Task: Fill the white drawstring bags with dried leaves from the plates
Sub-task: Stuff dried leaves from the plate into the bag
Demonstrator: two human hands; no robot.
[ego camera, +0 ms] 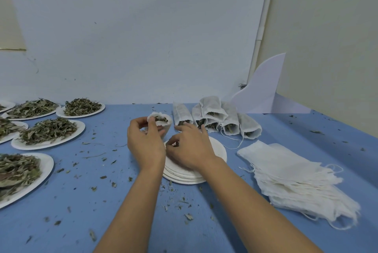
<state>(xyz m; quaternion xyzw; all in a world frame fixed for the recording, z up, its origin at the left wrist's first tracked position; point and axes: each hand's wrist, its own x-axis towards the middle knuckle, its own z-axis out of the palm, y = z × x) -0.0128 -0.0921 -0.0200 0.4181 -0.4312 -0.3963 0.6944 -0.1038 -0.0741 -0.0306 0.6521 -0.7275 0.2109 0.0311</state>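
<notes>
Pinching the white fabric drawstring bag point(162, 123) at its rim, the left hand point(145, 142) is holding the mouth open for the right hand point(191, 148), which is pinching dried green leaf fragments point(175, 144).

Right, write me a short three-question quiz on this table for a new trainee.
1. True or false: the filled bags lie behind the stack of empty plates, farther from the person.
2. Which hand holds the open bag? A) left hand B) right hand C) neither
3. Fill in: the unfilled bags are piled on the person's ____ side, and the plates of leaves stand on the other.

Key: 1 true; 2 A; 3 right.
</notes>
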